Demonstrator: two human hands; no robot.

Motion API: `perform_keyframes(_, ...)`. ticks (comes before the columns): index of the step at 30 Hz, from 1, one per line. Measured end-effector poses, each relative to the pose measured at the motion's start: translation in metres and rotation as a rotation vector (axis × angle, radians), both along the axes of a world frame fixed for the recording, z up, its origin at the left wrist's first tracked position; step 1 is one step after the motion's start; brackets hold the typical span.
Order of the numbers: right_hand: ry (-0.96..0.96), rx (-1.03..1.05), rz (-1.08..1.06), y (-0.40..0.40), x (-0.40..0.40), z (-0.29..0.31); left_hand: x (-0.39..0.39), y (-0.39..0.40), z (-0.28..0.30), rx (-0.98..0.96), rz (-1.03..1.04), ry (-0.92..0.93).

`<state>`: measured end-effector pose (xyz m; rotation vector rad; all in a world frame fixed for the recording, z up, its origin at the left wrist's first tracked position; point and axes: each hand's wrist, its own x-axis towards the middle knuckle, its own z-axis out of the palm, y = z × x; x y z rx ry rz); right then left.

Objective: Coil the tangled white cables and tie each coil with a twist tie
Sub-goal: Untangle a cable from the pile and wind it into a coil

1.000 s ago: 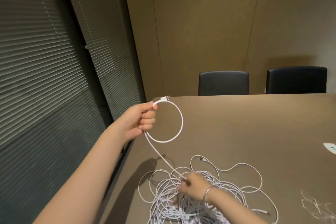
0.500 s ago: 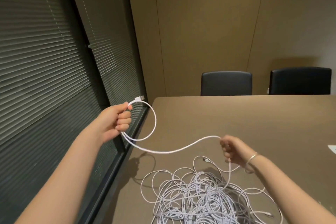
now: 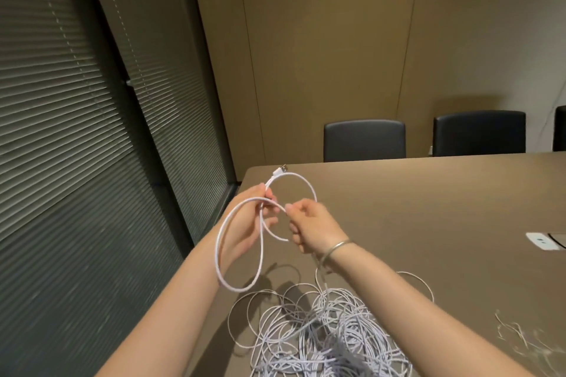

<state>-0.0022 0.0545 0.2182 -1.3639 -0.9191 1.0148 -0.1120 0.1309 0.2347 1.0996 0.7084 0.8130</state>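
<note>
My left hand (image 3: 249,223) pinches a white cable (image 3: 219,242) above the table's near left corner, with the cable's plug end (image 3: 280,170) sticking up past the fingers. Two loops hang from that grip, one small and high, one larger and drooping to the left. Close beside it, my right hand (image 3: 312,229) grips the same cable, which runs down from that hand to the tangled pile of white cables (image 3: 324,333) on the brown table (image 3: 428,208). A small heap of twist ties (image 3: 523,333) lies at the lower right.
Dark chairs (image 3: 364,139) stand along the table's far edge against a tan wall. Windows with closed blinds (image 3: 76,147) run down the left, close to the table's left edge. A white socket plate (image 3: 540,240) sits in the table at the right.
My right hand has come up and left from over the pile to meet my left hand, bringing cable with it. A second, larger loop now hangs from my left hand.
</note>
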Motion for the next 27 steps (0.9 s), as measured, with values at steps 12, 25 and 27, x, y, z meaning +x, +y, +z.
perform_keyframes(12,-0.406,0.100,0.251,-0.026,-0.022,-0.035,0.008,-0.006,0.003,-0.161,0.278,-0.100)
perform_keyframes(25,0.650,0.013,-0.063,-0.022,0.001,-0.026,-0.004,-0.006,0.003,-0.300,-0.070,-0.344)
perform_keyframes(27,0.634,0.044,-0.023,-0.021,0.007,-0.027,-0.004,-0.006,0.001,-0.308,-0.103,-0.347)
